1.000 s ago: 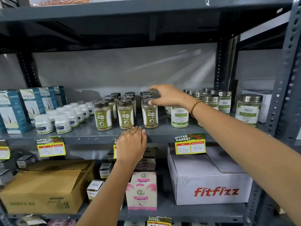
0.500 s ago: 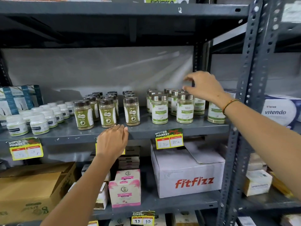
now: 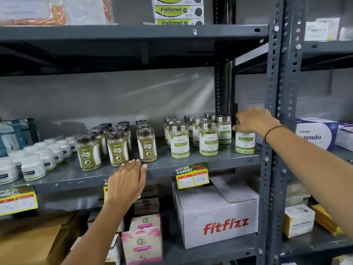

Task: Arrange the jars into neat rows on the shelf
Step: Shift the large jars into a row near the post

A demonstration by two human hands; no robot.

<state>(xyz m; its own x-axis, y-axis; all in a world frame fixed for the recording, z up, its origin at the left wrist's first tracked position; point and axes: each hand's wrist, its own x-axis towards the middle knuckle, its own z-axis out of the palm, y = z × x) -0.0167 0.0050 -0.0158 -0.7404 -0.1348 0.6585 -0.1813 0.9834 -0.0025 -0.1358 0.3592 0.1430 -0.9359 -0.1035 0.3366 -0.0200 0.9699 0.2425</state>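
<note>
Grey metal shelf (image 3: 191, 165), middle tier, carrying three groups of goods. Small white tubs (image 3: 33, 167) at the left end in slanting rows. Brown-lidded jars (image 3: 118, 148) of olive powder next, three rows running front to back, the front three standing apart from each other near the shelf edge. Steel-lidded jars (image 3: 208, 138) with green and white labels further right, bunched in a loose cluster, uneven in depth. One lone steel-lidded jar (image 3: 245, 142) at the far right of the shelf, well apart from the cluster and just beside the upright post (image 3: 275, 131).

Right hand (image 3: 253, 121) draped over the top of that lone jar, fingers (image 3: 236, 128) curled down around the lid, lid itself hidden beneath the palm. Jar upright, base on the shelf. Thin bracelet (image 3: 273, 130) at the wrist.

Left hand (image 3: 127, 180) lower, in front of the shelf edge below the brown-lidded jars, flat, fingers straight and close together, holding nothing, fingertips just short of the nearest jar.

Yellow price tag (image 3: 193, 177) clipped to the shelf edge under the steel-lidded cluster. White carton (image 3: 217, 213) printed "fitfizz" on the tier below, pink boxes (image 3: 142, 243) to its left, brown cardboard box (image 3: 38, 243) at bottom left.
</note>
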